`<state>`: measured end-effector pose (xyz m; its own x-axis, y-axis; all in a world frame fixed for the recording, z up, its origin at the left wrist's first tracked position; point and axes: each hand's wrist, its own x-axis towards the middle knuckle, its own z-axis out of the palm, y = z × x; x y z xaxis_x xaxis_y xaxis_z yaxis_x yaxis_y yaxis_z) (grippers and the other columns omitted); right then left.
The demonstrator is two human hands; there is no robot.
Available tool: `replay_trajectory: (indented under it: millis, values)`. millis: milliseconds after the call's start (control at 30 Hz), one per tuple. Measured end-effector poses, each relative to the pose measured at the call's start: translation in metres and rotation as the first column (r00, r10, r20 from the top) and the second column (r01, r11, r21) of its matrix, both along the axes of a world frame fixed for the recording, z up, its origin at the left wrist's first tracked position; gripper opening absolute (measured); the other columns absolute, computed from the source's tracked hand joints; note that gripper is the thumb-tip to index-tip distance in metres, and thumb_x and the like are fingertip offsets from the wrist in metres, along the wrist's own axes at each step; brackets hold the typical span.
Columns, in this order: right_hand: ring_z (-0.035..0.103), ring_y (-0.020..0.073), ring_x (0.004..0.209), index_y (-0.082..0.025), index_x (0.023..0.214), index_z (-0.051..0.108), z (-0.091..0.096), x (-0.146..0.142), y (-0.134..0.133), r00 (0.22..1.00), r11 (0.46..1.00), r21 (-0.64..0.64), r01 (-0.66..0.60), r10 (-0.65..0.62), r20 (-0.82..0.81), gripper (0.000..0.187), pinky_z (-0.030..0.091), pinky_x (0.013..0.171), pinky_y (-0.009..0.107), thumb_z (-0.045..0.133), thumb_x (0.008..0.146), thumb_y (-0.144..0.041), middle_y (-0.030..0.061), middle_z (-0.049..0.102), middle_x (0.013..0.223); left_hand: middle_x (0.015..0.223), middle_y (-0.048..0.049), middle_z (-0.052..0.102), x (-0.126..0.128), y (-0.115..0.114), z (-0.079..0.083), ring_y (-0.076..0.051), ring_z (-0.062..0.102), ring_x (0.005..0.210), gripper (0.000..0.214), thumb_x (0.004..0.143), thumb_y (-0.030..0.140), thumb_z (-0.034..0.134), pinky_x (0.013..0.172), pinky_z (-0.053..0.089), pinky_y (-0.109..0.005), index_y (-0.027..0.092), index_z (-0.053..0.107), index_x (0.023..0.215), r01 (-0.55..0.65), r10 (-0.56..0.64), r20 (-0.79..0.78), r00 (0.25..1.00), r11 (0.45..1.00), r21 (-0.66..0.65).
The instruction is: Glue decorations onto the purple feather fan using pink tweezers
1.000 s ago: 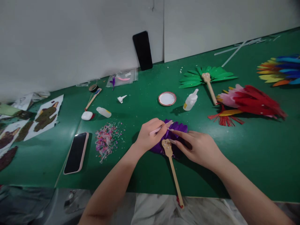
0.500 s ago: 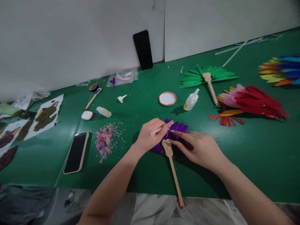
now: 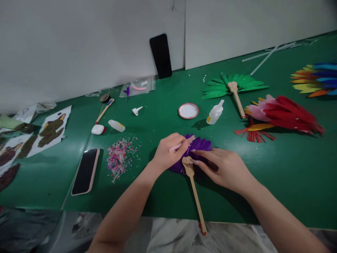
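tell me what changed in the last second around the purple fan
Very little. The right hand slid slightly nearer on the purple feather fan, baring a bit more of the feathers. The left hand keeps the pink tweezers pinched, tip at the feathers. The fan's wooden handle, the phone and the glue bottle lie as before.

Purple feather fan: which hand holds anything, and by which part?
The left hand pinches pink tweezers near their back end; the right hand presses the purple feather fan.
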<state>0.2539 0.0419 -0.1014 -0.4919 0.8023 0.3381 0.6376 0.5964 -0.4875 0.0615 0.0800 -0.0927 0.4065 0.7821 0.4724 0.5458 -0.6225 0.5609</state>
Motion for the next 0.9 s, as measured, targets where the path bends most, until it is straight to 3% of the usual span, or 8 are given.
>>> replay_trajectory:
  millis: [200,367,900]
  values:
    - [0.063,0.0171,0.060,-0.012,0.096,0.068,0.0007,0.0009,-0.0016,0.996,0.999,0.001,-0.052,0.052,-0.068,0.019,0.044,0.055,0.028,0.055,0.088,-0.023,0.0052,0.070,0.072,0.062,-0.0010,0.060,0.0008,-0.0002,0.0011,-0.010,0.055,0.060,0.029,0.092,0.023,0.046,0.056,0.041,-0.022,0.017,0.059,0.067,-0.012,0.012,0.005,1.000,1.000,-0.014]
    - [0.061,0.0149,0.057,-0.013,0.090,0.068,0.0018,0.0019,-0.0020,0.993,0.998,0.051,-0.025,0.031,-0.118,0.016,0.044,0.054,0.026,0.054,0.089,-0.021,0.0044,0.070,0.070,0.063,-0.0010,0.061,0.0005,-0.0003,0.0033,-0.010,0.056,0.060,0.028,0.091,0.021,0.047,0.057,0.041,-0.021,0.016,0.062,0.068,-0.037,0.037,0.009,0.999,0.999,-0.028]
    - [0.057,0.0123,0.049,-0.014,0.086,0.070,0.0044,0.0010,-0.0007,0.996,0.996,0.059,0.073,-0.070,-0.053,0.021,0.039,0.049,0.023,0.051,0.090,-0.023,0.0031,0.065,0.059,0.059,-0.0007,0.059,-0.0030,0.0014,0.0040,-0.011,0.054,0.057,0.032,0.092,0.026,0.048,0.054,0.039,-0.023,0.017,0.059,0.063,-0.109,0.109,0.009,0.994,0.993,-0.046]
